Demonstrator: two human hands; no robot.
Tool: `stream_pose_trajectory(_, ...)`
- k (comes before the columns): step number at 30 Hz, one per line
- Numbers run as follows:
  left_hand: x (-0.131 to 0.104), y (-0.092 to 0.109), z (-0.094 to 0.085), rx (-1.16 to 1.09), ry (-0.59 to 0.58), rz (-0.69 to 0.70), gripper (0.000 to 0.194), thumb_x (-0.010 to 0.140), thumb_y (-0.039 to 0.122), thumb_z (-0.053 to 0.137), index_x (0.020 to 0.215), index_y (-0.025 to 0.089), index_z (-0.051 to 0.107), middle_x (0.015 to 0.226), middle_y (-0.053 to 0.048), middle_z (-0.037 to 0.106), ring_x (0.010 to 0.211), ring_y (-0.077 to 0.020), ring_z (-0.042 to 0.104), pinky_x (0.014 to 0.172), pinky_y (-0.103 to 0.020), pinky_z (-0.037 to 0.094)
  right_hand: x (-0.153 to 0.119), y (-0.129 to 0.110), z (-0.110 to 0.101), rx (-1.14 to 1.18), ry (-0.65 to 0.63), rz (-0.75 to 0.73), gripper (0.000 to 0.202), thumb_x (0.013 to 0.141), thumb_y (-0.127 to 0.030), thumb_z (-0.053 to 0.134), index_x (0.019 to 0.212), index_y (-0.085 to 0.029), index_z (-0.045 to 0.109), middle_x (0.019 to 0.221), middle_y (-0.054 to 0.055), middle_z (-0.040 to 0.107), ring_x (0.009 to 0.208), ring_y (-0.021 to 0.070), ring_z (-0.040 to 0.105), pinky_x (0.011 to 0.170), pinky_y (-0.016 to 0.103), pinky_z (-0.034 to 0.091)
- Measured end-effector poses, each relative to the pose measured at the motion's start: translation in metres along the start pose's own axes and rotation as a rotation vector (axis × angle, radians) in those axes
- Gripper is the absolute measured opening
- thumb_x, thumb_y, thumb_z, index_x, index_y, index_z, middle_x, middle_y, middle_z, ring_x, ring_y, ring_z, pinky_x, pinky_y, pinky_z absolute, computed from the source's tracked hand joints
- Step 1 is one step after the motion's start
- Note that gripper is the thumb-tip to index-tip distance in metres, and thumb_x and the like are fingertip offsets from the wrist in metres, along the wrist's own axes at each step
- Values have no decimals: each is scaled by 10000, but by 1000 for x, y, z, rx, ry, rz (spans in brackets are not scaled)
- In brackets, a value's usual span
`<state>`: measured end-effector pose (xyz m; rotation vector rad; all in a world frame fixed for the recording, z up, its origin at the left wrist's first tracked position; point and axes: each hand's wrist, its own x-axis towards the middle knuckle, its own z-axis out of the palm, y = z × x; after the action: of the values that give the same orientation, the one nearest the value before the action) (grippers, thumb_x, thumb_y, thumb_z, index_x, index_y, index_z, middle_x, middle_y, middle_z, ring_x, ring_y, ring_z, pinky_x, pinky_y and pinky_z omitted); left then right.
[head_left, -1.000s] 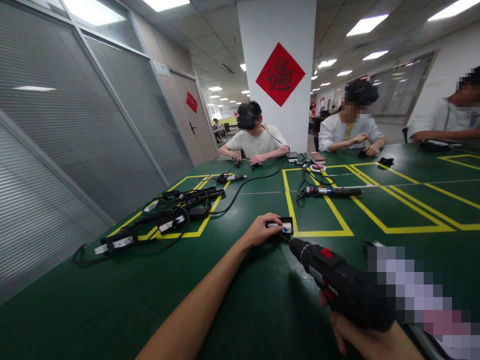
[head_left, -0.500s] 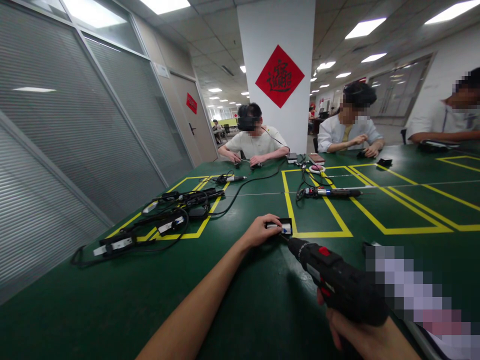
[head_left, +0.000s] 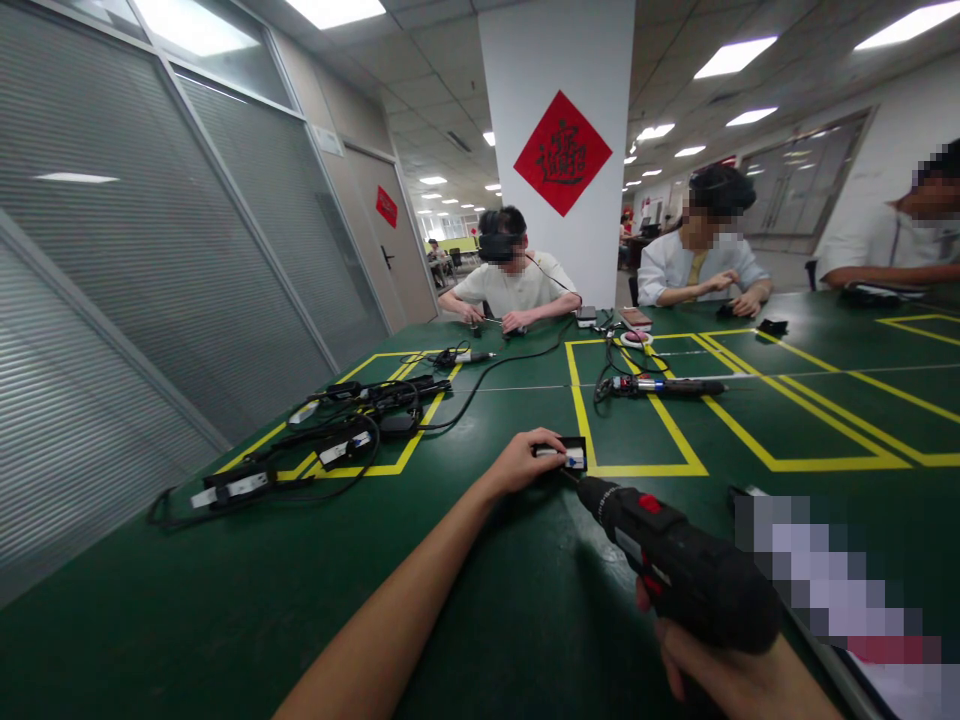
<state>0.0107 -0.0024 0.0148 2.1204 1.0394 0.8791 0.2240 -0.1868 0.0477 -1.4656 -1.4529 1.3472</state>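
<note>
My right hand [head_left: 686, 645] is wrapped round the handle of a black cordless drill [head_left: 667, 560] with red buttons. The drill points away and to the left, its thin bit meeting the near edge of a small black case [head_left: 576, 444] on the table. White and blue parts show inside that case. With its fingers closed over the left part of the case, my left hand [head_left: 525, 462] holds it against the table. The exact spot where the bit touches is too small to make out.
Black cables and devices [head_left: 352, 440] lie in a heap on the left of the green table [head_left: 225, 610]. A pen-like tool [head_left: 667, 386] rests beyond the case. At right front is a blurred flat object [head_left: 832, 580]. Several people sit across the table, one person [head_left: 517, 275] directly opposite.
The whole view has shifted very slightly. Both hands, the drill and the case keep practically the same positions relative to each other.
</note>
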Motion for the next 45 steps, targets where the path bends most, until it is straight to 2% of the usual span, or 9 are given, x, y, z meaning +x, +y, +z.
stream_pose_trajectory(5,0,-1,0,-4,-1,4,171,734,252,584,858,160,659,1018,-66,596,948,-179,549,825,-283,407,0,9,-2,20,-16,-38,140,663,-156,544,777,-234,569,481,-52,535,373,119,526,375,238,403)
stream_pose_trajectory(10,0,-3,0,-24,4,26,178,733,267,586,857,160,657,1015,-61,592,930,-166,553,807,-264,407,-3,6,-4,25,-13,-67,71,685,-182,524,738,-215,558,565,-39,572,379,99,531,375,215,411)
stream_pose_trajectory(18,0,-4,0,-15,2,14,180,731,267,593,860,158,654,1027,-63,587,954,-167,548,826,-262,405,-1,12,-4,14,-36,-57,110,689,-168,515,766,-235,554,483,-59,517,388,114,527,387,222,389)
stream_pose_trajectory(23,0,-4,0,-25,-7,27,187,736,275,589,864,154,652,1020,-67,588,949,-167,548,827,-263,402,-1,16,-4,53,-34,-87,79,707,-188,504,762,-222,548,624,-23,580,407,105,537,399,236,414)
stream_pose_trajectory(27,0,-4,0,-27,-6,27,191,733,275,591,861,147,653,1013,-66,592,938,-165,550,829,-260,401,1,23,-2,27,-43,-27,88,728,-214,501,801,-206,549,487,-50,529,403,120,542,399,228,395)
stream_pose_trajectory(31,0,-3,0,-21,-6,18,195,735,271,586,869,147,655,1024,-66,593,930,-164,553,816,-257,405,2,26,-3,18,-36,-29,131,717,-225,515,843,-208,546,520,-46,562,405,117,543,401,226,397)
stream_pose_trajectory(39,1,-2,0,-12,0,-2,198,728,280,595,865,152,658,1028,-68,591,951,-169,548,833,-265,409,6,34,-4,50,-61,-19,112,742,-277,513,828,-205,521,456,-58,556,390,113,549,404,221,390)
stream_pose_trajectory(45,1,-4,0,-21,1,4,191,733,279,589,860,153,657,1012,-67,593,961,-172,544,856,-276,399,5,34,-2,57,-57,-21,97,754,-237,497,842,-204,521,463,-51,565,389,110,544,400,222,393)
